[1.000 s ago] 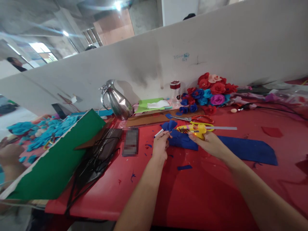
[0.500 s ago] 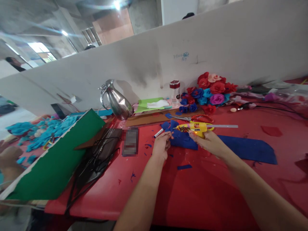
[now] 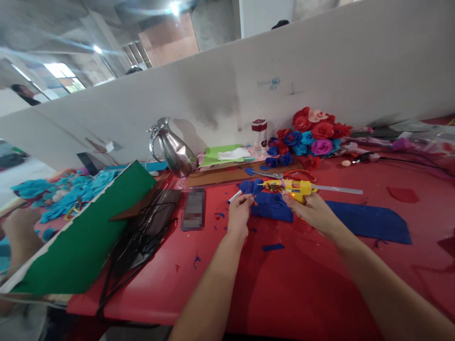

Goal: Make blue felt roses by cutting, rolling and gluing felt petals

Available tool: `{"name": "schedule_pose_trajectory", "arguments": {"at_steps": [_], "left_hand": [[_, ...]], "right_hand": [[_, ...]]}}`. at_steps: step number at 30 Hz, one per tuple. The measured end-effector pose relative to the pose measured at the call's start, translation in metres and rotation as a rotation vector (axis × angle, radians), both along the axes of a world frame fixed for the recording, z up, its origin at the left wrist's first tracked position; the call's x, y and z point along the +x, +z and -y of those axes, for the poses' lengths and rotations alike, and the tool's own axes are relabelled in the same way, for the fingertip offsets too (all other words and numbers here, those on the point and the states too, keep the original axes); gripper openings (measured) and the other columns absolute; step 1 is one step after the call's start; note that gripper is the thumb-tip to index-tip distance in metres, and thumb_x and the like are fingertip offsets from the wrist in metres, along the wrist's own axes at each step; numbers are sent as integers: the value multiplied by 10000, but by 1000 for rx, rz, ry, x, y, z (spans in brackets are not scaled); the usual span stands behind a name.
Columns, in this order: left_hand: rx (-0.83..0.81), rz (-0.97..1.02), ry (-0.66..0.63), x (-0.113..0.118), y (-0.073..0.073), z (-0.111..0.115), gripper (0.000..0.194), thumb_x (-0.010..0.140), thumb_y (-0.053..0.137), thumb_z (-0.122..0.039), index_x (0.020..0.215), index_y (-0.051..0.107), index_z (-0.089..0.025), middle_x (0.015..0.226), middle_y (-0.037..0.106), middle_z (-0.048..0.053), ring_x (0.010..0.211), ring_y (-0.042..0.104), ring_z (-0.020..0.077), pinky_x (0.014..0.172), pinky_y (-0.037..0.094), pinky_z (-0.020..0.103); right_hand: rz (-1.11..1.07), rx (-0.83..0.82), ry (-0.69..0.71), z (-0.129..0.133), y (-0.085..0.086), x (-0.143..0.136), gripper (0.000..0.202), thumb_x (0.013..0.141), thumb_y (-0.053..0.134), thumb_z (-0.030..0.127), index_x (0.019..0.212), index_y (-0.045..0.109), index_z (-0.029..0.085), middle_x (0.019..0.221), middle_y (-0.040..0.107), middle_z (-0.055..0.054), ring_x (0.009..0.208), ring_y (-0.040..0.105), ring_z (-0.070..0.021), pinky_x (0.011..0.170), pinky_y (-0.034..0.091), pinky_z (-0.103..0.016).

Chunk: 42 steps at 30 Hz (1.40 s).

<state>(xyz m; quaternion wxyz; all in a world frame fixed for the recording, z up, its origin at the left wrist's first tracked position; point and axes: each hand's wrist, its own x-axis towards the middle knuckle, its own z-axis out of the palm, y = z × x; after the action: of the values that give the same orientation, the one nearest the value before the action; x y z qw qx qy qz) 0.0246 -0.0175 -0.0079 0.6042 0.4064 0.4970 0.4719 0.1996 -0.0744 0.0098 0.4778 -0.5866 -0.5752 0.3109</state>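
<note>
My right hand point(image 3: 314, 212) is wrapped round the handle of a yellow hot glue gun point(image 3: 295, 185). A clear glue stick point(image 3: 341, 189) juts from its back, and the nozzle points left. My left hand point(image 3: 240, 214) is pinched closed left of the nozzle; whatever sits between its fingertips is too small to make out. Beside those fingers lies a white marker point(image 3: 234, 196). Crumpled blue paper point(image 3: 272, 207) and cut blue pieces lie below and behind the gun. A longer blue strip point(image 3: 373, 222) stretches out to the right of my right hand.
Scissors point(image 3: 268, 174) with red handles lie behind the gun. Paper flowers point(image 3: 322, 130) and a lidded glass jar point(image 3: 259, 137) stand by the wall, with a steel jug point(image 3: 174, 151) further left. A phone point(image 3: 193, 209) and a green board point(image 3: 88, 241) are at left, beyond which another person's arm point(image 3: 23, 237) shows.
The glue gun has shifted slightly right and up, its nozzle further from my left fingertips. My left hand stays pinched in nearly the same place. The other person's arm at left has moved.
</note>
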Motion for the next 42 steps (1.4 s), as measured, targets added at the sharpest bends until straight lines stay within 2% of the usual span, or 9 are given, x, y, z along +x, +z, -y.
{"name": "schedule_pose_trajectory", "arguments": {"at_steps": [3, 6, 10, 14, 22, 27, 32, 38, 42], "left_hand": [[203, -211, 50, 0, -1, 1, 112, 748, 576, -118, 712, 670, -167, 567, 587, -30, 562, 511, 101, 597, 396, 202], [379, -465, 43, 0, -2, 4, 164, 778, 568, -105, 793, 707, -192, 690, 675, 14, 726, 619, 163, 745, 464, 260], [542, -738, 3, -1, -1, 12, 221, 842, 537, -148, 948, 721, -205, 985, 735, 110, 912, 655, 228, 879, 476, 332], [564, -853, -34, -1, 2, 17, 271, 881, 489, -181, 1028, 717, -198, 1047, 725, 141, 941, 664, 255, 907, 478, 360], [549, -806, 10, -2, 3, 17, 251, 839, 559, -153, 1000, 733, -237, 1005, 721, 109, 934, 666, 243, 883, 491, 320], [542, -869, -4, -4, 3, 14, 300, 853, 520, -144, 1055, 725, -229, 1085, 715, 129, 990, 661, 263, 953, 466, 366], [532, -811, 32, -5, 1, 12, 290, 841, 545, -139, 1041, 730, -238, 1091, 717, 118, 1015, 660, 258, 966, 464, 360], [518, -763, 53, -5, 1, 9, 269, 854, 529, -144, 1013, 733, -221, 1075, 731, 126, 1013, 667, 257, 969, 472, 377], [496, -712, 57, -5, 0, 7, 255, 840, 543, -136, 983, 737, -219, 1074, 739, 116, 1020, 662, 252, 982, 466, 388]], "right_hand": [[45, 73, -11, 0, -1, -2, 319, 793, 605, 536, 743, 619, 221, 605, 604, -15, 560, 550, -182, 526, 472, -298], [70, 118, -43, -1, -5, -4, 305, 804, 596, 512, 800, 665, 214, 748, 708, -58, 689, 639, -228, 660, 543, -350], [95, 118, -34, -1, -9, -6, 291, 828, 582, 475, 866, 685, 206, 844, 748, -74, 773, 677, -252, 740, 560, -376], [135, 111, -46, 0, -9, -4, 294, 844, 562, 470, 868, 688, 204, 881, 748, -76, 822, 686, -262, 758, 558, -376], [210, 110, -52, -1, -10, -3, 302, 857, 541, 477, 851, 677, 208, 809, 736, -71, 752, 676, -252, 693, 543, -362], [242, 147, -18, 0, -7, -4, 274, 848, 536, 452, 840, 690, 226, 762, 719, -56, 708, 666, -247, 685, 540, -372], [258, 131, -8, 0, -6, -3, 281, 848, 536, 454, 811, 694, 225, 705, 698, -46, 678, 659, -244, 670, 539, -370], [268, 106, 7, 1, -7, -3, 298, 856, 530, 463, 793, 696, 224, 713, 708, -50, 683, 668, -249, 687, 544, -380], [258, 109, 9, 0, -10, -2, 283, 860, 535, 451, 873, 706, 225, 821, 736, -61, 756, 689, -262, 730, 548, -389]]}}
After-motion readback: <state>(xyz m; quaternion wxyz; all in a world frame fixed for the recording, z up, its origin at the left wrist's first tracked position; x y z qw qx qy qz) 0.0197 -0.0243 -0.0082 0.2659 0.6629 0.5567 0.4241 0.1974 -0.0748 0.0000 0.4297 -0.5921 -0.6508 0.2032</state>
